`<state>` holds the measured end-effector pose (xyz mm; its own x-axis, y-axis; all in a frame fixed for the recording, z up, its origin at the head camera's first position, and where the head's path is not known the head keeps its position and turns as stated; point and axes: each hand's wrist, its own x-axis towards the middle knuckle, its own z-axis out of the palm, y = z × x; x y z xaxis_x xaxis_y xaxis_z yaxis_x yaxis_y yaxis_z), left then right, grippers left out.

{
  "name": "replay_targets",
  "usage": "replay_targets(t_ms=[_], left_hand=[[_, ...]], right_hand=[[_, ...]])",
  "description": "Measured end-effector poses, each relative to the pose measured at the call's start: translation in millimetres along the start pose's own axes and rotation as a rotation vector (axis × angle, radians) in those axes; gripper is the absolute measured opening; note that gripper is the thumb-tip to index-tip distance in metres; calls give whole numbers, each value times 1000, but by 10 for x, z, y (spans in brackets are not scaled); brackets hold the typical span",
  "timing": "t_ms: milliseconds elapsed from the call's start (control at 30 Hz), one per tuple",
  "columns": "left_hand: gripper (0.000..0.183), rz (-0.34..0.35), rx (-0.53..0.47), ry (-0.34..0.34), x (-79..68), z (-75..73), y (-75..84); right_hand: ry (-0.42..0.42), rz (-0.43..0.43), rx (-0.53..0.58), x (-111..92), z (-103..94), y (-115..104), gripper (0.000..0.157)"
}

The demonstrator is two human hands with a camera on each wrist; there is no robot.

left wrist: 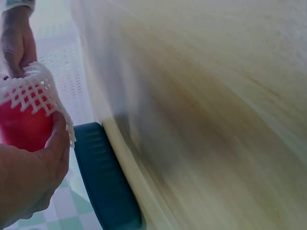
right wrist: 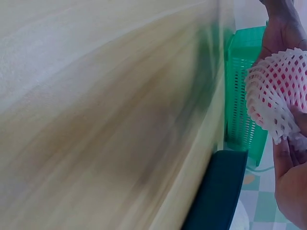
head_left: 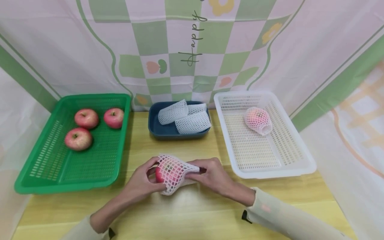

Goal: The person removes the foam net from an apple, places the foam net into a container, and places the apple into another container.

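Note:
A red apple [left wrist: 26, 125] sits partly inside a white foam net sleeve [head_left: 174, 170] above the front middle of the table. My left hand [head_left: 141, 181] grips the apple from the left, its thumb and fingers spread around the fruit and the sleeve's edge. On the other side, my right hand [head_left: 214, 175] pinches the gathered right end of the net between thumb and fingers. In the left wrist view, the apple's bare red lower part shows below the net's edge. The right wrist view has the net [right wrist: 278, 91] stretched over most of the fruit.
At left, a green basket [head_left: 87, 186] holds three bare apples [head_left: 78, 139]. A dark blue tray [head_left: 180, 136] at the back middle contains several foam sleeves [head_left: 193, 122]. The white basket [head_left: 273, 173] at right holds one netted apple [head_left: 258, 120]. A patterned cloth [head_left: 186, 40] hangs behind.

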<state>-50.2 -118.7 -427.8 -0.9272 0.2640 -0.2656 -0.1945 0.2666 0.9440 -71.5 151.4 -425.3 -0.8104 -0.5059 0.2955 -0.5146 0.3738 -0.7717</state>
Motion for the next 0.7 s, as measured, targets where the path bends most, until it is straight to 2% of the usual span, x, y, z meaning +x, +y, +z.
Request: replay_targets(t_ms=[167, 333, 500, 700], left_hand=[[91, 20, -39, -19, -44, -50, 28], [88, 48, -67, -30, -65, -103, 40], [86, 51, -82, -33, -72, -117, 57], [82, 96, -95, -47, -98, -132, 101]], right_hand=[[37, 0, -46, 8, -72, -64, 25], [63, -32, -94, 41, -200, -119, 22], [67, -84, -143, 116, -367, -164, 20], [74, -117, -209, 233, -625, -248, 20]])
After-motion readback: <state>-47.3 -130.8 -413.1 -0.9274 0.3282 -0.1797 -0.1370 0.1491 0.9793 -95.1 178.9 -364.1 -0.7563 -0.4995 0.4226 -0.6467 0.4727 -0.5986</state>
